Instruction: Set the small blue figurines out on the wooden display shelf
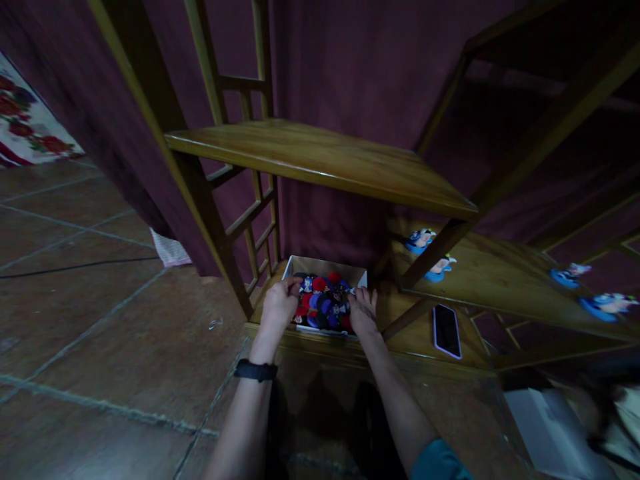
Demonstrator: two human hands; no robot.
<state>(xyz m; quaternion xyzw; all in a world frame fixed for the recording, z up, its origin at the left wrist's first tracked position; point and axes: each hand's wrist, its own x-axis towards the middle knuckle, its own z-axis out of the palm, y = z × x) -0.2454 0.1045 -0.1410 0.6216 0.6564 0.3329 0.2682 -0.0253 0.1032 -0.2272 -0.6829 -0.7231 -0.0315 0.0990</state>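
Observation:
A shallow white box [324, 266] sits on the lowest wooden shelf [410, 340], filled with several small red, blue and dark figurines [324, 301]. My left hand [280, 303] rests on the box's left side, fingers curled over the figurines there. My right hand [363, 310] is at the box's right front corner, fingers bent on the rim and the nearest figurines. It is too dark to tell whether either hand holds a piece. A black band [256, 371] is on my left wrist.
A phone [447, 331] lies on the same shelf right of the box. Blue and white figurines [421, 240] stand on the middle shelf [500, 280]. An upper shelf [320, 157] overhangs. Dark red curtain behind, tiled floor [100, 320] to the left, white box [550, 433] at lower right.

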